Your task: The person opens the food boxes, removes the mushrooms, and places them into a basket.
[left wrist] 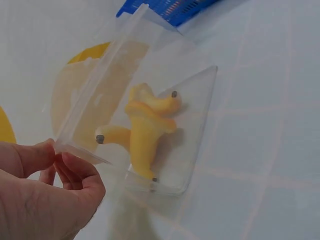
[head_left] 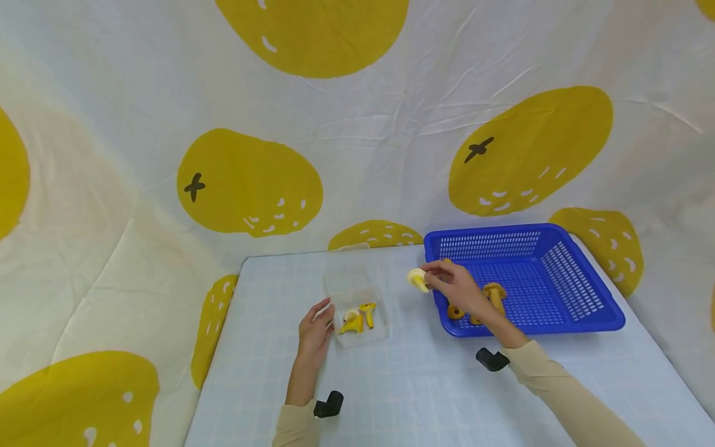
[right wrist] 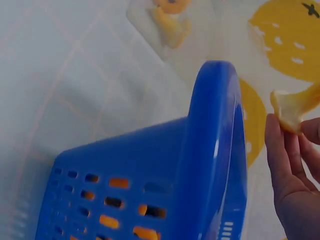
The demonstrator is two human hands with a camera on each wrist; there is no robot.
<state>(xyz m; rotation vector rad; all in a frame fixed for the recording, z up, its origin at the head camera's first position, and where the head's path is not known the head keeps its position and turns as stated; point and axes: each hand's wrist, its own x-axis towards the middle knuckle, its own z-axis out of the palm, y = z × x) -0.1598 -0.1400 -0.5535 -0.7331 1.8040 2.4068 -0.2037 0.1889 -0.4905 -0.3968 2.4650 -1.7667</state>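
My right hand [head_left: 455, 287] pinches a pale yellow mushroom [head_left: 418, 279] by its cap edge, beside the left rim of the blue basket [head_left: 525, 328]. In the right wrist view the same mushroom [right wrist: 295, 106] sits between thumb and fingertips. My left hand [head_left: 316, 329] grips the left edge of a clear plastic box [head_left: 381, 338] on the table. Thumb and fingers pinch the box's rim in the left wrist view, where several yellow mushrooms [left wrist: 144, 142] with dark stem tips lie inside. The box's clear lid [head_left: 343, 273] stands open at the back.
Several brown-orange mushrooms, one with an upright cap [head_left: 494, 290], lie in the basket's left part. A white tablecloth [head_left: 391, 397] with a faint grid covers the table. Behind it hangs a white cloth [head_left: 380, 167] printed with large yellow fruit.
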